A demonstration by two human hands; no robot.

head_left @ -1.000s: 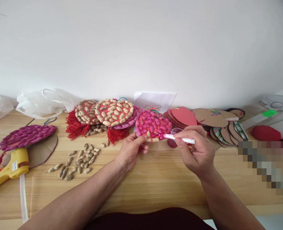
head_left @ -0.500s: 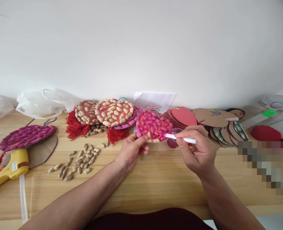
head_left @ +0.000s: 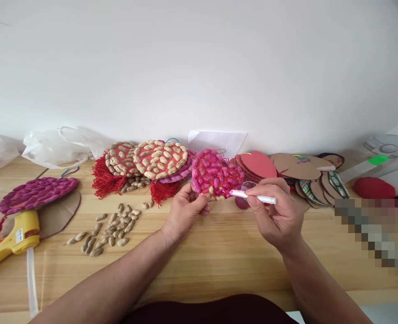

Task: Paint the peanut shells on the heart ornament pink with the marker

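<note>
My left hand (head_left: 188,209) grips the lower left edge of a heart-shaped peanut craft (head_left: 217,173), thumb in front and fingers behind. Glossy magenta paint covers most of its peanuts; a few along the bottom edge are still bare tan. In my right hand (head_left: 278,213), pinched like a pen, is a white paintbrush (head_left: 262,198) whose pink-stained tip meets the craft's lower right edge. Just behind that brush stands a small clear cup (head_left: 242,202) with magenta paint, partly covered by my right hand and the brush.
Loose peanuts (head_left: 113,229) lie left of my arm. A yellow glue gun (head_left: 23,234) rests beside a purple peanut craft (head_left: 38,193). Along the wall are unpainted peanut crafts (head_left: 161,157) with red tassels, red hearts (head_left: 257,164), cardboard pieces (head_left: 296,166) and a plastic bag (head_left: 64,146).
The peanut craft has tilted up slightly, its upper edge higher. The brush tip has shifted a little left and down along its lower right edge.
</note>
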